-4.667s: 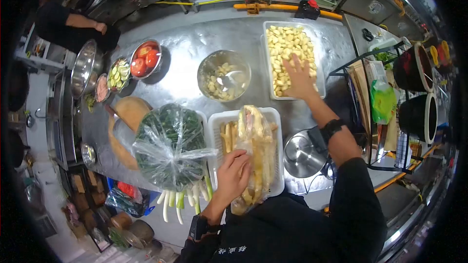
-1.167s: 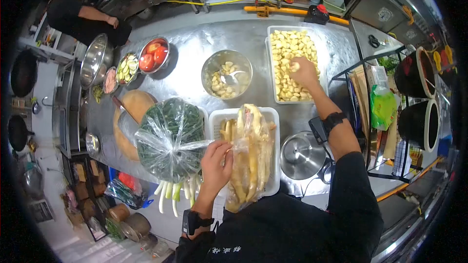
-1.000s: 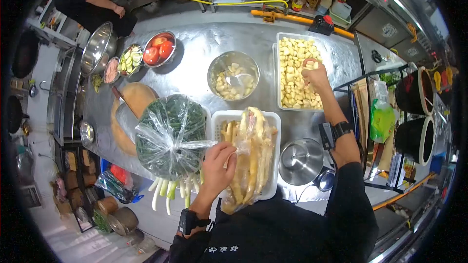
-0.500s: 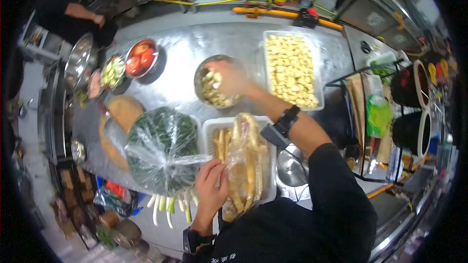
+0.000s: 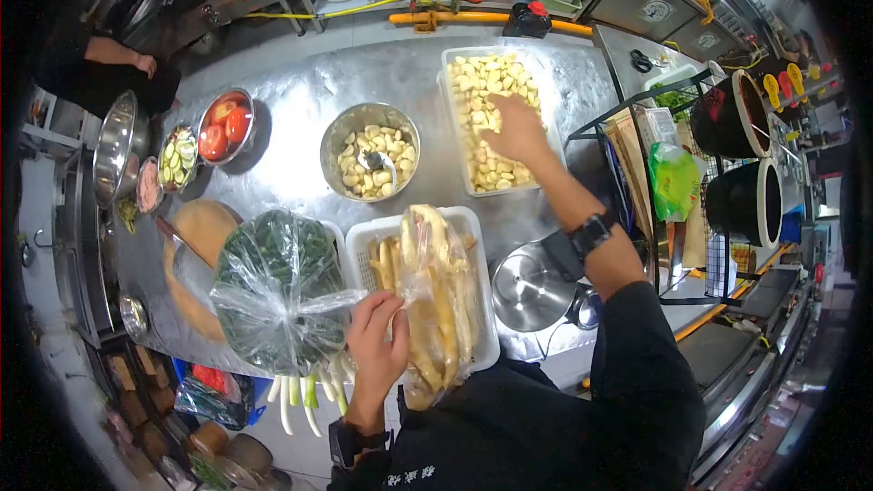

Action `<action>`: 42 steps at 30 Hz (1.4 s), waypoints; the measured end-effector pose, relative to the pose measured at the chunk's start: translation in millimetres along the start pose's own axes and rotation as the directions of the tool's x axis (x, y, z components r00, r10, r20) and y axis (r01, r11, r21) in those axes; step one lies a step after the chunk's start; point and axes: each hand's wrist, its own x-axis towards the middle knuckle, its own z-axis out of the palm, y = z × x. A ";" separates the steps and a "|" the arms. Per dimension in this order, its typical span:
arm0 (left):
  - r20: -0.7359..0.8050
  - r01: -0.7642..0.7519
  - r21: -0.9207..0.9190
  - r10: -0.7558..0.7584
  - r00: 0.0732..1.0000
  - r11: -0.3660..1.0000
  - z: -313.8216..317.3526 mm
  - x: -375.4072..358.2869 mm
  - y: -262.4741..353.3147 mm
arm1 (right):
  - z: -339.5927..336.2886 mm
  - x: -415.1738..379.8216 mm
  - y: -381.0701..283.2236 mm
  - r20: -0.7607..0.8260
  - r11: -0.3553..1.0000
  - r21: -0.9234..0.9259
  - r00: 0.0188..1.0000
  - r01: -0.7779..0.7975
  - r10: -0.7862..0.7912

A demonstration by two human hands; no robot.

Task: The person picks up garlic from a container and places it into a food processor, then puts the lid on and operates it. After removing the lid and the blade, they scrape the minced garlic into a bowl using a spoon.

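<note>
My right hand (image 5: 521, 132) reaches over a clear tub (image 5: 452, 164) of peeled garlic cloves (image 5: 482, 82). Its thumb and fingers are apart, touching the cloves. To the left stands a round steel food processor bowl (image 5: 329, 164), partly filled with garlic cloves around a blade with a dark hub. My left hand (image 5: 377, 341) is at the left rim of a white basket (image 5: 485, 309), fingers curled together beside the twisted end of a clear plastic bag (image 5: 323, 300). What these fingers grip, if anything, is hidden. Long yellowish pieces (image 5: 444, 336), partly wrapped in clear plastic, lie in the basket.
A covered heap of greens (image 5: 273, 245) sits left of the basket. Further left are a cleaver (image 5: 193, 277) on a round board (image 5: 186, 309), and bowls of tomatoes (image 5: 218, 132) and sliced vegetables (image 5: 177, 162). A steel lid-like dish (image 5: 532, 286) lies at right. Another person's hand (image 5: 144, 64) is far left.
My right hand has moved right from the steel bowl to the garlic tub, and its fingers have spread. My left hand stays by the basket. The camera view has shifted slightly.
</note>
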 end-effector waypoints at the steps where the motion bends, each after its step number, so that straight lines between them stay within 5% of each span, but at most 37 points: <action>1: 0.007 0.002 -0.018 -0.002 1.000 1.000 3.0 0.2 -1.7 | -1.6 -4.9 17.1 0.115 0.998 -0.054 0.993 -0.024 0.030; 3: 0.025 -0.014 -0.038 0.015 1.000 0.999 8.0 3.1 -2.3 | 4.6 -12.9 42.8 0.325 0.985 -0.161 0.939 -0.061 0.111; 6: 0.061 -0.048 -0.040 0.051 0.997 0.998 16.2 6.4 2.1 | 44.6 -32.5 55.6 0.168 0.959 -0.269 0.985 0.085 -0.040; 7: 0.069 -0.055 -0.034 0.057 0.996 0.998 18.1 7.3 3.6 | 27.3 -33.1 31.4 0.299 0.968 -0.250 0.948 -0.032 0.108; 10: 0.083 -0.065 -0.017 0.066 0.994 0.998 23.6 8.0 4.7 | 24.8 -27.0 14.3 0.405 0.987 -0.144 0.906 -0.073 0.126; 13: 0.092 -0.057 -0.016 0.058 0.994 0.998 28.0 9.3 6.1 | 18.9 -35.7 -11.2 0.353 0.951 -0.267 0.902 -0.157 0.248; 17: 0.125 -0.055 -0.001 0.055 0.991 0.998 31.9 8.5 15.6 | 30.4 -42.3 17.3 0.159 0.991 -0.126 0.987 0.036 -0.015; 24: 0.101 -0.062 0.019 0.060 0.993 0.998 23.7 5.4 20.0 | 41.5 -34.2 41.0 0.123 0.999 -0.048 0.992 0.000 0.006; 27: 0.077 -0.065 0.048 0.061 0.995 0.997 17.7 -0.5 15.4 | 56.7 -24.2 75.4 -0.208 0.972 0.190 0.973 0.138 -0.098; 30: 0.047 -0.047 0.026 0.046 0.998 0.999 15.8 -4.4 7.5 | 47.8 -1.5 87.8 0.142 0.655 0.709 0.962 -0.263 0.234; 32: 0.047 -0.034 0.029 0.033 0.998 0.999 13.3 -3.3 8.0 | 24.5 2.7 74.2 0.202 0.365 0.888 0.951 -0.279 0.234; 35: 0.036 -0.030 0.021 0.030 0.999 0.999 11.8 -1.3 5.8 | 9.9 18.2 54.6 0.321 -0.002 0.945 0.930 -0.326 0.180; 42: 0.012 0.006 0.014 -0.007 1.000 1.000 8.3 0.9 -1.7 | 2.9 39.6 -65.6 0.479 -0.209 0.840 0.865 -0.501 -0.148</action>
